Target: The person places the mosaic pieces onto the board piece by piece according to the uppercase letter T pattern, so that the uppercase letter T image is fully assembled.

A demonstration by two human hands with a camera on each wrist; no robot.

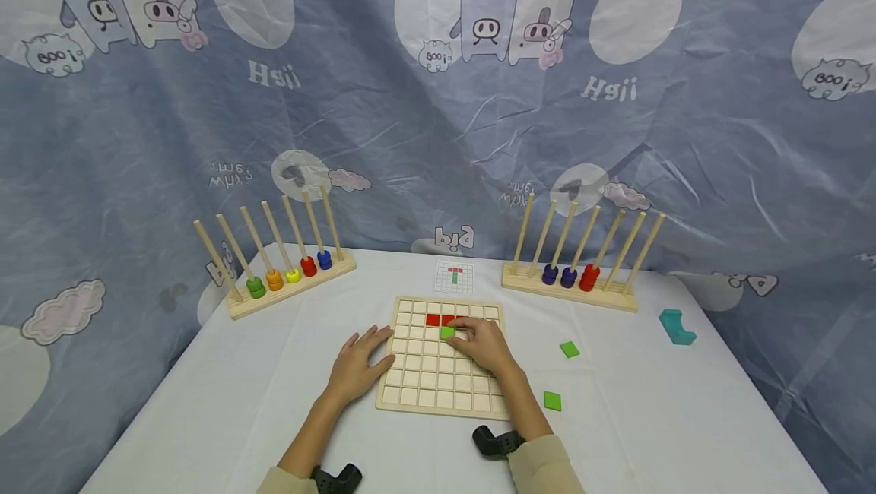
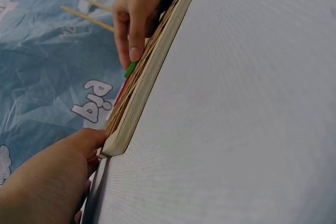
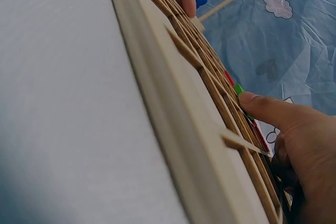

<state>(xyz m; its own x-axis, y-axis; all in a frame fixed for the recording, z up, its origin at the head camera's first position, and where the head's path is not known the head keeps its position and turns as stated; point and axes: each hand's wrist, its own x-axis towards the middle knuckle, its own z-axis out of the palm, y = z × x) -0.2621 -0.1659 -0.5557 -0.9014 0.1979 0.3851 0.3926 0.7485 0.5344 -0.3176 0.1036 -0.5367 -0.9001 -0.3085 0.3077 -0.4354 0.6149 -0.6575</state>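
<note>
A wooden grid board (image 1: 427,381) lies on the white table with red square tiles (image 1: 433,320) in a row near its far side. My right hand (image 1: 487,346) pinches a green square tile (image 1: 448,332) between thumb and fingers, just below the red row. In the left wrist view that green tile (image 2: 130,69) looks tilted at the fingertips. Part of the red row is hidden behind the right fingers. My left hand (image 1: 357,366) rests against the board's left edge, fingers spread and thumb touching the rim.
Two loose green tiles, one farther (image 1: 570,349) and one nearer (image 1: 552,401), lie right of the board. Behind it is a pattern card (image 1: 455,278). Peg racks with coloured beads stand at back left (image 1: 280,292) and back right (image 1: 534,279). A teal curved piece (image 1: 676,327) lies far right.
</note>
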